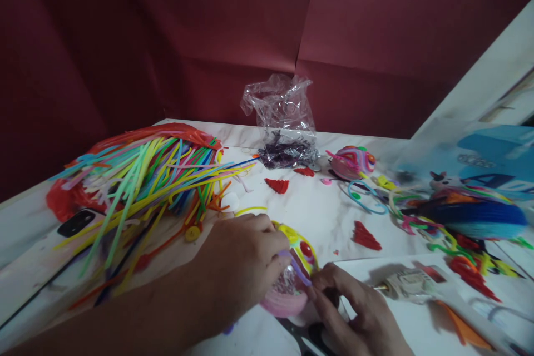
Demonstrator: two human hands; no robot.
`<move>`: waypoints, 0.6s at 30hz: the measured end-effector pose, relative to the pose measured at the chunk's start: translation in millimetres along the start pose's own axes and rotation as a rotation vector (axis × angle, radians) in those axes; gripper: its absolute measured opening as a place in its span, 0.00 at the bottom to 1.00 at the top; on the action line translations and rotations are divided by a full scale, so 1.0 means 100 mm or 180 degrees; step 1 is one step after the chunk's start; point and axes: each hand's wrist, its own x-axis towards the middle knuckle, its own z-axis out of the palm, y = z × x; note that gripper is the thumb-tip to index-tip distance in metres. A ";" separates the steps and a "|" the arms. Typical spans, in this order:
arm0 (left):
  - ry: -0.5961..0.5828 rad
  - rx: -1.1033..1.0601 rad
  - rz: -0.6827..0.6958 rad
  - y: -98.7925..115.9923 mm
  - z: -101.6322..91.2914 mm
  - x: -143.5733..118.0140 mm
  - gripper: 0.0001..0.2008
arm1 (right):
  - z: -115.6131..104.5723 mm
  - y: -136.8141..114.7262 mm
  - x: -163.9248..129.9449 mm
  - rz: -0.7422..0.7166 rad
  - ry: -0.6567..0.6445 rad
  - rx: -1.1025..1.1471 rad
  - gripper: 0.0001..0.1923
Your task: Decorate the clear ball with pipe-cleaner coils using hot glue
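Observation:
My left hand [240, 258] grips a round pipe-cleaner figure [298, 256] of yellow, pink and red low at the centre of the white table. A purple pipe cleaner [297, 268] runs across the figure. My right hand [354, 311] pinches that purple pipe cleaner at its lower end, just right of the figure. Both hands press close together around the figure, and part of it is hidden under my fingers.
A big bundle of coloured pipe cleaners [146, 178] lies left on red plastic, with a black phone [79, 222] beside it. A clear bag [283, 122] stands behind. A glue gun [411, 283], finished pipe-cleaner figures [352, 162], red scraps [365, 236] and loose pieces crowd the right.

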 end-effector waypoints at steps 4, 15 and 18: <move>0.0094 -0.0069 0.0010 -0.01 0.01 0.02 0.12 | 0.01 0.02 -0.01 -0.0092 0.0099 -0.0055 0.11; 0.0285 0.0062 0.0127 -0.04 0.08 0.01 0.10 | 0.00 0.02 0.00 -0.0499 0.0329 -0.0418 0.08; 0.0490 0.0099 0.0094 -0.07 0.11 0.01 0.09 | 0.01 0.02 0.00 -0.0476 0.0302 -0.0241 0.08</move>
